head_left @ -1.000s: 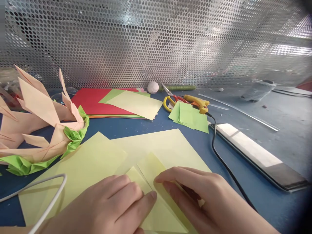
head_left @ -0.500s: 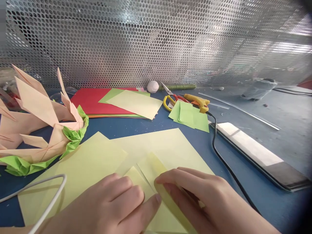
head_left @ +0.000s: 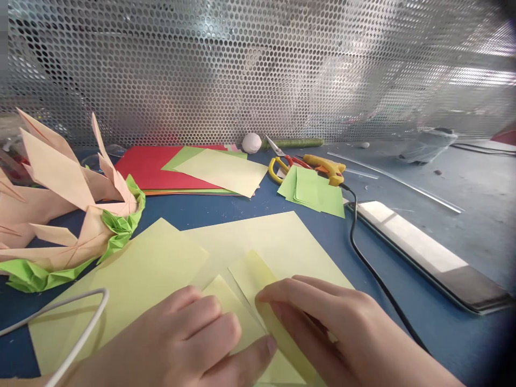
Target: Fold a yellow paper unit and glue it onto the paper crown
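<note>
A small pale yellow paper point(head_left: 245, 269) with a folded-over strip along its right side lies in front of me. My right hand point(head_left: 334, 322) is closed in a pinch on that strip, fingertips at the fold. Beside it, my left hand point(head_left: 189, 333) has its fingers curled, and one outstretched digit presses the paper next to the fold. Another yellow paper edge point(head_left: 220, 287) shows just by the left knuckles; how the two pieces connect is hidden. Larger yellow sheets point(head_left: 278, 231) are spread underneath.
Pink and green folded-paper work point(head_left: 86, 215) stands at left, near a white cable point(head_left: 86, 336). Behind are coloured sheets point(head_left: 161, 166), scissors point(head_left: 278, 164), a yellow glue gun point(head_left: 330, 167) with black cord and green paper squares point(head_left: 312, 191). A phone point(head_left: 415, 242) lies right, before a perforated metal screen point(head_left: 258, 70).
My left hand's outstretched digit has slid slightly right and down along the fold. The right hand keeps its pinch in nearly the same place.
</note>
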The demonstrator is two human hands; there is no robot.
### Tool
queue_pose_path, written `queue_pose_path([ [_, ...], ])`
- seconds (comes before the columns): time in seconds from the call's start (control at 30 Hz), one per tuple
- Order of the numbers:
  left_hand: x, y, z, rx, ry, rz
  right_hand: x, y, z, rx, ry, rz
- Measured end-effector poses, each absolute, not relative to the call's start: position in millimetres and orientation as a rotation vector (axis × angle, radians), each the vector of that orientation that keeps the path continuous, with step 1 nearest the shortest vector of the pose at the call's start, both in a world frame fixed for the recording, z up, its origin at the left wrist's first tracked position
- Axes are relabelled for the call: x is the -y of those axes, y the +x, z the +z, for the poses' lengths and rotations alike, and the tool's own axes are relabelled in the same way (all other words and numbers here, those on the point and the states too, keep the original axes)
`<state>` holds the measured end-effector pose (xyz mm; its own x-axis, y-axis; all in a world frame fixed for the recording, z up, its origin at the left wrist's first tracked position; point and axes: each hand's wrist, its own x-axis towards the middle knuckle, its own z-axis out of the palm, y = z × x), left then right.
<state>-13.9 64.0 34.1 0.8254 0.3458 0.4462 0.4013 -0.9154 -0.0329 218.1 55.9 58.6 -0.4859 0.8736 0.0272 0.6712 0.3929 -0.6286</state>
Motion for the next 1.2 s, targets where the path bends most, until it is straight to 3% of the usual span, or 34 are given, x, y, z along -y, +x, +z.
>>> queue_pose_path([
  [0.7, -72, -12, 41, 0.47, -3.024, -0.634, -56, 223, 60, 2.307, -1.293, 0.682],
  [1.2, -76, -15, 54, 0.385, -2.986, -0.124, -56, 224, 57, 2.27, -1.328, 0.815],
])
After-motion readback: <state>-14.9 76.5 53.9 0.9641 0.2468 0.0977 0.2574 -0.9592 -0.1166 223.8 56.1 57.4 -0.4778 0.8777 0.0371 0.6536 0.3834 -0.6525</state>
